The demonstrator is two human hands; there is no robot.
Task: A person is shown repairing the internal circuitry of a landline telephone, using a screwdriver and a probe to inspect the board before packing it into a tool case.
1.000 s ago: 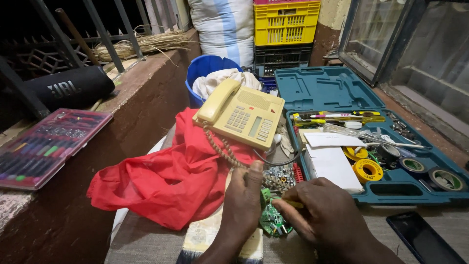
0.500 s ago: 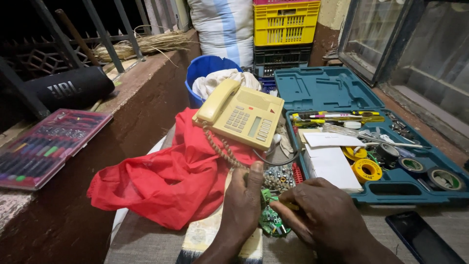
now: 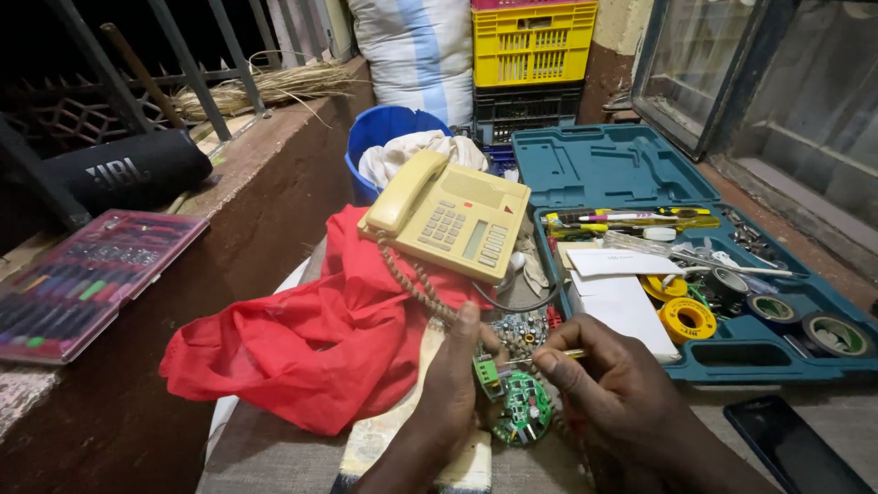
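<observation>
A: Left hand (image 3: 450,384)?
B: Grip closed on a round green circuit board (image 3: 519,407), lower center of frame, thumb up along its edge.
A: Right hand (image 3: 622,389)?
B: Fingers pinched shut on a thin metal tool (image 3: 547,357), tip at the board's top.
A: Around it?
B: Beige desk phone (image 3: 453,215) on red cloth (image 3: 320,338), center. Open teal tool case (image 3: 640,169) right, 1 yellow tape roll (image 3: 688,320) inside. Dark phone (image 3: 796,448) lower right.
</observation>
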